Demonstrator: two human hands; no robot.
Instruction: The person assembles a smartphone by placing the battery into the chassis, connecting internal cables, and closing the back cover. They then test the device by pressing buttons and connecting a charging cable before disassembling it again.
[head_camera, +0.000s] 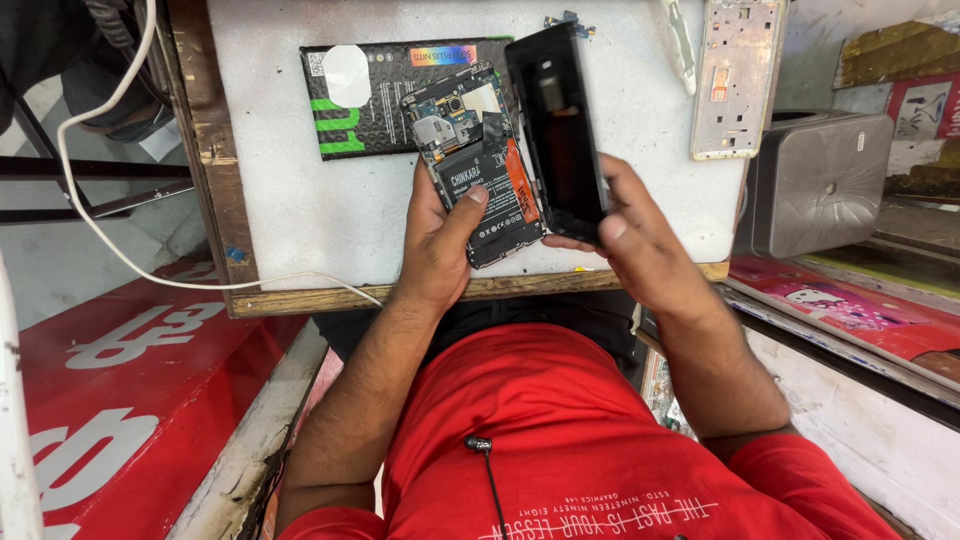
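The opened phone (478, 165) lay in the left hand (440, 240), low over the near edge of the white board (300, 200), its back cover gone so that a flat battery with an orange strip, a small green-blue circuit board and a round camera lens showed. The left fingers curled under the body, and the thumb pressed flat on the battery, clamping the phone. Hinged up from its right edge stood the black screen panel (558, 130), glossy and thin, nearly on edge (its upper corner reaching past the far end of the phone). The right hand (630, 240) pinched that panel near its lower end, thumb on the outer side and fingers behind.

Just beyond the phone, a black rectangular pack (370, 100) with green marks and a white oval sticker lay flat on the board. A bare metal phone frame (735, 75), pale and full of small cut-outs, rested at the board's right edge. A grey box (815, 180) with rounded corners sat to its right. A white cable (110, 215) looped off the left side.
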